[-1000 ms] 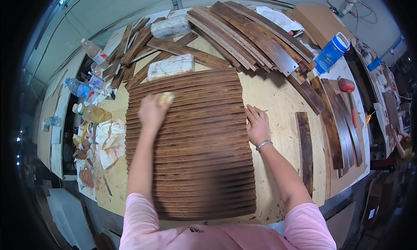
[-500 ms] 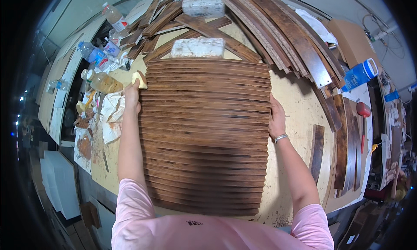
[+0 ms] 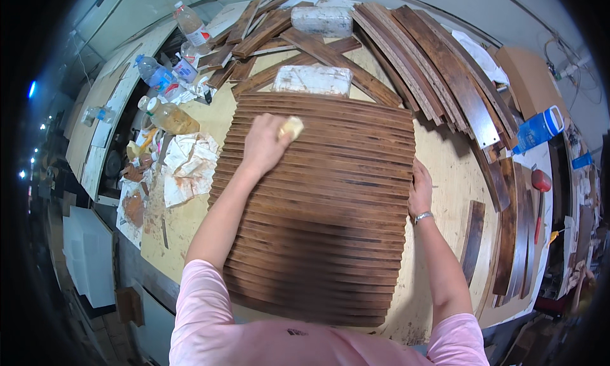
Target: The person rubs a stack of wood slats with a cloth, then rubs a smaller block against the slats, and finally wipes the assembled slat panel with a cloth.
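Note:
A large panel of dark brown wooden slats (image 3: 324,175), ridged crosswise, lies on the pale workbench in front of me. My left hand (image 3: 264,142) is over the panel's upper left part, closed on a pale yellow sponge (image 3: 291,129) held against the slats. At the panel's right edge my right hand (image 3: 419,191) rests with its fingers along the side; a bracelet circles that wrist. The fingertips of the right hand are partly hidden by the panel edge. Behind the panel sits a white wrapped block (image 3: 312,80), close to its far edge.
Loose brown planks (image 3: 432,67) are stacked at the far right, with more piled at the back left. Bottles (image 3: 171,117) and a stained cloth (image 3: 189,169) lie to the left. On the right are a blue jug (image 3: 539,131) and a red-headed mallet (image 3: 541,182).
My left hand has moved from the panel's left edge inward onto the slats, carrying the sponge. The right hand stays at the right edge. The whole view has shifted slightly.

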`<act>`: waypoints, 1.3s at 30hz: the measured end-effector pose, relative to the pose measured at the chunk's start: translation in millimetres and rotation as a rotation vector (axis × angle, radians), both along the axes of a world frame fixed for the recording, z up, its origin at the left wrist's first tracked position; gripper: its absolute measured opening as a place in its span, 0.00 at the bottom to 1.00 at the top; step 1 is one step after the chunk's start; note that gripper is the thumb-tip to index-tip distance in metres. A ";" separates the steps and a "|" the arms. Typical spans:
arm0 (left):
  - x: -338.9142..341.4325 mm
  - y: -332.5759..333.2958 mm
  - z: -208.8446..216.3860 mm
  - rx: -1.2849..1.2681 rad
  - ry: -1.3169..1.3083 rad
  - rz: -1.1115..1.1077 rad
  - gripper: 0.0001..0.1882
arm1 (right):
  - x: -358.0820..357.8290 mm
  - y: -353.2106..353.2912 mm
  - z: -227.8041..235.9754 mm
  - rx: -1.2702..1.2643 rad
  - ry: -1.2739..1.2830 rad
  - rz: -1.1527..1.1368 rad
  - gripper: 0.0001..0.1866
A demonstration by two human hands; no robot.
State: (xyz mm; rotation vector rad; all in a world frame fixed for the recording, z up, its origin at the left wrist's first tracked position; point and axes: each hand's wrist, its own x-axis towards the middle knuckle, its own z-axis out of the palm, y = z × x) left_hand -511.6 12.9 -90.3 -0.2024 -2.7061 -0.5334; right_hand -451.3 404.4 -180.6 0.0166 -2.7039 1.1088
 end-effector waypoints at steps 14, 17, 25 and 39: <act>-22.6 -105.5 -2.0 -0.273 -0.019 0.332 0.18 | 0.4 4.7 -9.0 -0.053 -0.022 -0.003 0.24; -32.2 -129.9 0.9 -0.223 -0.024 0.510 0.17 | 1.9 -1.7 -5.0 -0.028 -0.041 -0.037 0.24; -82.2 -72.5 -2.6 -0.171 0.002 0.244 0.15 | 1.5 7.4 -13.1 -0.042 -0.008 -0.035 0.26; -105.3 -92.8 -4.4 -0.222 0.015 0.523 0.18 | 2.1 -1.3 -2.6 -0.050 -0.003 -0.046 0.27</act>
